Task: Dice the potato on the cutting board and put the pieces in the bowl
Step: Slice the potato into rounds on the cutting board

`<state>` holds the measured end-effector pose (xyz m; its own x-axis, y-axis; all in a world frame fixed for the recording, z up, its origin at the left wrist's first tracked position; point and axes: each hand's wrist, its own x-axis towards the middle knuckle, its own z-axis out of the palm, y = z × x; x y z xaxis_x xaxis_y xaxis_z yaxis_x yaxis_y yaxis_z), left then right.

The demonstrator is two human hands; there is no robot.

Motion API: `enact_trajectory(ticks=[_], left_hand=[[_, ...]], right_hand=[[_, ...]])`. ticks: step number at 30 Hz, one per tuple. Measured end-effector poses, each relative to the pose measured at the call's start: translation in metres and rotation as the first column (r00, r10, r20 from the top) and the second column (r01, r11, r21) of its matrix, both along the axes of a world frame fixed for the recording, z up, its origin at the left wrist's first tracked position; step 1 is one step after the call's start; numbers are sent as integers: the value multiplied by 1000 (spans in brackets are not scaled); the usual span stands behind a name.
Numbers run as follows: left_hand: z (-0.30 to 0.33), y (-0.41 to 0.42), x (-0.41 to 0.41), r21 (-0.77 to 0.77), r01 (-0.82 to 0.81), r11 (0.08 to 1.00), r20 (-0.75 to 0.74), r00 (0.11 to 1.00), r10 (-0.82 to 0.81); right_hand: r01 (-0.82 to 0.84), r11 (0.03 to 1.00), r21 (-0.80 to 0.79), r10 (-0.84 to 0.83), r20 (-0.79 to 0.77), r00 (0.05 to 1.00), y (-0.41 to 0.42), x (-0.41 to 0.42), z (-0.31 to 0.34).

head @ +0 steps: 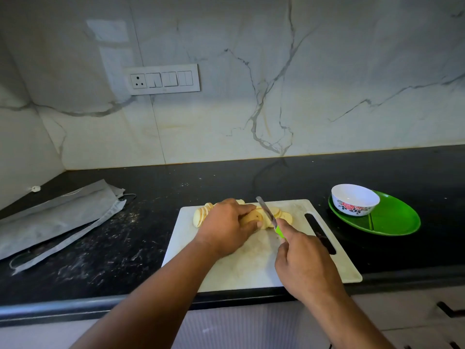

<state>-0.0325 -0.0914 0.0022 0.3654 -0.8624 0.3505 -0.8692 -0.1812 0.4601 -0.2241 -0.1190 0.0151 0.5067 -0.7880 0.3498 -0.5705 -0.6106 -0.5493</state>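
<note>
A white cutting board [251,268] lies on the black counter near its front edge. On its far part is a potato [253,217], partly cut into round slices [201,215] that fan out to both sides. My left hand [226,227] presses down on the uncut part of the potato. My right hand [304,265] grips a knife [268,214] with a green handle; the blade rests across the potato just right of my left fingers. A white bowl with a flower pattern [354,199] stands empty on a green plate [392,220] to the right of the board.
A grey folded cloth or bag [57,217] lies on the counter at the left, with white dust scattered beside it. A marble wall with a switch panel [162,79] rises behind. Drawer fronts with dark handles [448,311] sit below the counter edge.
</note>
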Motion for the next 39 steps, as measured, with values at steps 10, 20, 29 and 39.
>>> enact_trajectory(ticks=[10, 20, 29, 39], left_hand=[[17, 11, -4, 162, -9, 987, 5, 1000, 8], [4, 27, -1, 83, 120, 989, -174, 979, -104], [1, 38, -2, -56, 23, 998, -380, 924, -42], [-8, 57, -2, -51, 2, 999, -540, 841, -29]], right_hand=[[24, 1000, -8, -24, -37, 999, -11, 6, -1], [-58, 998, -5, 58, -43, 997, 18, -12, 4], [-46, 999, -14, 44, -97, 994, 25, -11, 2], [-97, 993, -62, 87, -152, 985, 47, -13, 5]])
